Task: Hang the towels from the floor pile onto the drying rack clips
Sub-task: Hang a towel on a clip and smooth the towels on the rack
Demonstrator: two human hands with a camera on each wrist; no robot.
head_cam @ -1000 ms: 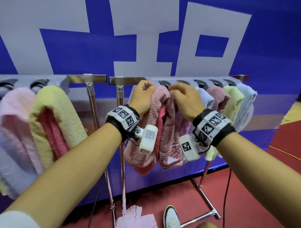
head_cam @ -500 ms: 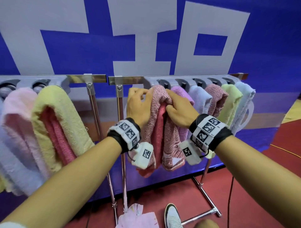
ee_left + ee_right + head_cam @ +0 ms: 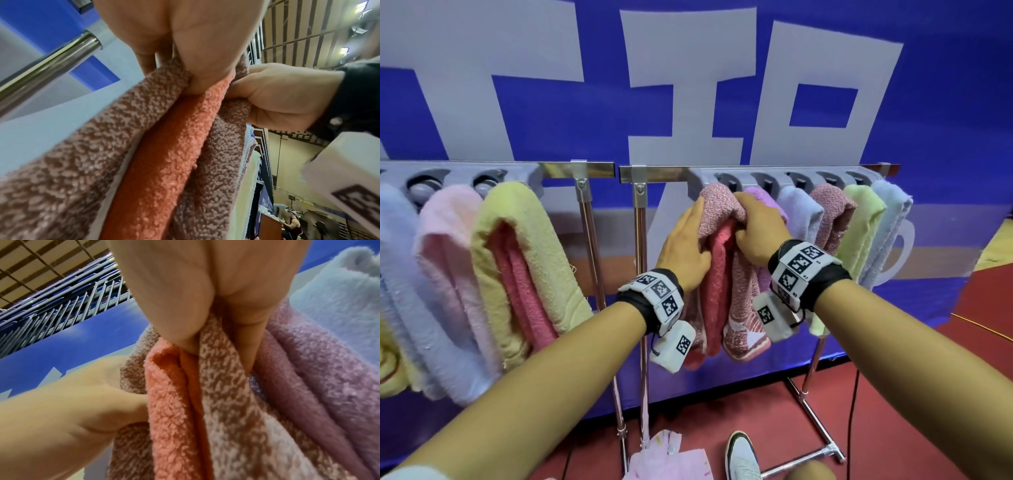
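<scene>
- A blue banner (image 3: pixel 928 102) with big pale letters fills the background behind everything.
- The rack (image 3: pixel 592 170) runs across the view on chrome poles, with a grey clip strip (image 3: pixel 774 173) on its right half and another on the left.
- On the left strip hang a yellow towel (image 3: pixel 534 246), with a pink one folded inside it, and paler towels beside it.
- On the right strip a mottled towel (image 3: pixel 717 202) hangs at the leftmost clip, wrapped round a coral towel (image 3: pixel 717 274); lilac, blue, mottled, green and pale blue towels hang in a row to its right.
- The right hand (image 3: pixel 758 229) is curled over the mottled towel's top fold, thumb and fingers pinching it.
- The left hand (image 3: pixel 685 246) lies along that towel's left side, fingers nearly straight, thumb pressed into the coral fold.
- A pale cloth pile (image 3: pixel 671 459) lies on the red floor beside a white shoe (image 3: pixel 743 455).
</scene>
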